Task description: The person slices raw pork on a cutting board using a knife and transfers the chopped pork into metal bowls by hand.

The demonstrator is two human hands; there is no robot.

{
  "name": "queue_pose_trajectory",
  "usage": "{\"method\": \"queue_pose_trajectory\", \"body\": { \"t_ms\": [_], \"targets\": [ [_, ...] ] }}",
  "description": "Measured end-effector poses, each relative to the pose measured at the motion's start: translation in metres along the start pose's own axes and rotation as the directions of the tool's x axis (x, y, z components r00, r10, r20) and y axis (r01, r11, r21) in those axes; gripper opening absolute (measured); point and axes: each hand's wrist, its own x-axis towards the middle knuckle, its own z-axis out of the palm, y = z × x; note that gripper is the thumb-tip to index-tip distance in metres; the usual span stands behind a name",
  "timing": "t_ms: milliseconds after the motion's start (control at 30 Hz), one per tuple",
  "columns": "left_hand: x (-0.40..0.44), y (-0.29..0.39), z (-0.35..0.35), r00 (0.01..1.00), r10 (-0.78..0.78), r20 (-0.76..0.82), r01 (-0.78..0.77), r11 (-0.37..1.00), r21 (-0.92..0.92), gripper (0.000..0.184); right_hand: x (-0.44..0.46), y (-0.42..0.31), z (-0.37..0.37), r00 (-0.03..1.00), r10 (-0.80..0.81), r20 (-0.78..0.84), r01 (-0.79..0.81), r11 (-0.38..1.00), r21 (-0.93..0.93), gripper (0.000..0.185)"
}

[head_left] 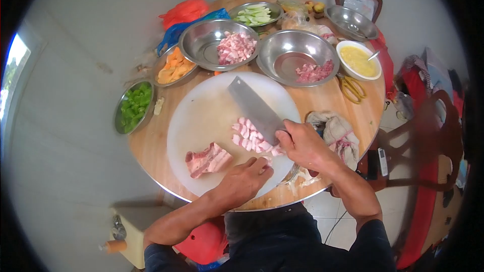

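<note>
So the right hand point(296, 143) is wrapped round the handle of a cleaver point(254, 108), forearm angling in from the near right, blade pointing far left over the board point(201, 106). Left hand point(246, 177) is curled palm-down, fingertips at the near edge of the diced meat point(249, 137); chunky meat slab point(207, 160) sits just left.

A broad metal cleaver point(256, 109) is being held aslant over a round white board point(201, 108), beside pale pink cut meat pieces point(248, 135). At near left, a thick, streaky meat block point(208, 160) is being supported by the board.
</note>
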Motion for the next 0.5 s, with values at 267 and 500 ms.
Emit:
{"method": "queue_pose_trajectory", "body": {
  "t_ms": [267, 500],
  "targets": [
    [0.038, -0.048, -0.010, 0.997, 0.054, -0.057, -0.041, 0.978, 0.206, 0.017, 0.008, -0.005, -0.007, 0.995, 0.018, -0.097, -0.014, 0.999, 0.041, 0.027],
    [0.037, -0.105, -0.024, 0.943, -0.318, -0.103, 0.310, 0.947, -0.084, 0.022, -0.001, -0.009, -0.012, 0.996, 0.022, -0.086, -0.023, 1.000, -0.008, 0.029]
  ]
}}
